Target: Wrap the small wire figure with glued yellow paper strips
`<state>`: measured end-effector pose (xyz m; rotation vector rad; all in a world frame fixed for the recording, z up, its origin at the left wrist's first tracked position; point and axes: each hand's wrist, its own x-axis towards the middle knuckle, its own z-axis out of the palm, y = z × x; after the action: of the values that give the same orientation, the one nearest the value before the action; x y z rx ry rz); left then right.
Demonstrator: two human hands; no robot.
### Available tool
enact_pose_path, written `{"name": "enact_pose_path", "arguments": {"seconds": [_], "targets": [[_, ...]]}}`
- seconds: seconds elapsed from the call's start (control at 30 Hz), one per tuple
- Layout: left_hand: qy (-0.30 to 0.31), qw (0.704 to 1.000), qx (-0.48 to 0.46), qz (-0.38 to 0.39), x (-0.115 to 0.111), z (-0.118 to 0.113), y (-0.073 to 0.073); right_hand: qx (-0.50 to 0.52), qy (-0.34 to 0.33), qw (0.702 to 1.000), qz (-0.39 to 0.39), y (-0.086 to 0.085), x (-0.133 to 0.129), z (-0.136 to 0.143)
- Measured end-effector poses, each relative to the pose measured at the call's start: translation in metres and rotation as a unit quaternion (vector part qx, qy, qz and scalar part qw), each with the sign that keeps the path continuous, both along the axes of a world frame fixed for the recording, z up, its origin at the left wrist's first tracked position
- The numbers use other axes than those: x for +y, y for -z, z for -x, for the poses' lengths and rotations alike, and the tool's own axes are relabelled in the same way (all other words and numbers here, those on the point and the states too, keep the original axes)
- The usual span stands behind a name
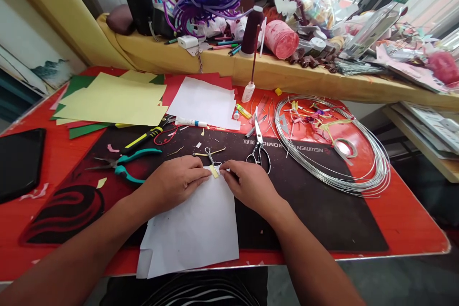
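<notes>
A white paper sheet point(201, 229) lies on the dark mat at the front edge. At its top, a small pale yellow strip point(214, 171) sits between my hands, just below a twisted wire piece point(211, 157) with a loop. My left hand point(179, 181) rests on the sheet's left side, fingers bent and pressed together beside the strip; what they hold is hidden. On the other side, my right hand point(247, 184) pinches close to the wire's end, and I cannot make out what is between the fingertips.
Scissors point(258, 141) lie behind my right hand, with a large wire coil point(380, 167) further right. Teal pliers point(125, 165) and a black-yellow tool point(143, 137) are at the left. Colored paper point(114, 100), white sheets point(201, 100) and a small bottle point(248, 92) stand behind.
</notes>
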<state>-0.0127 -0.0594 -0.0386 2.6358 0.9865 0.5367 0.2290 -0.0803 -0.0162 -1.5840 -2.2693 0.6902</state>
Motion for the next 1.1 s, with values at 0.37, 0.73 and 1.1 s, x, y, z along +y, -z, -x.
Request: {"name": "enact_pose_path", "arguments": {"seconds": [0.37, 0.73, 1.1], "targets": [[-0.002, 1.000, 0.005, -0.010, 0.000, -0.002, -0.002, -0.001, -0.004, 1.000, 0.000, 0.000, 0.000, -0.001], [-0.018, 1.000, -0.018, 0.009, 0.001, -0.002, 0.000, -0.008, -0.009, 1.000, 0.002, -0.001, 0.000, -0.001], [-0.140, 0.989, -0.018, 0.040, 0.001, -0.012, 0.004, -0.007, -0.004, 1.000, 0.001, 0.001, 0.000, -0.001]]}}
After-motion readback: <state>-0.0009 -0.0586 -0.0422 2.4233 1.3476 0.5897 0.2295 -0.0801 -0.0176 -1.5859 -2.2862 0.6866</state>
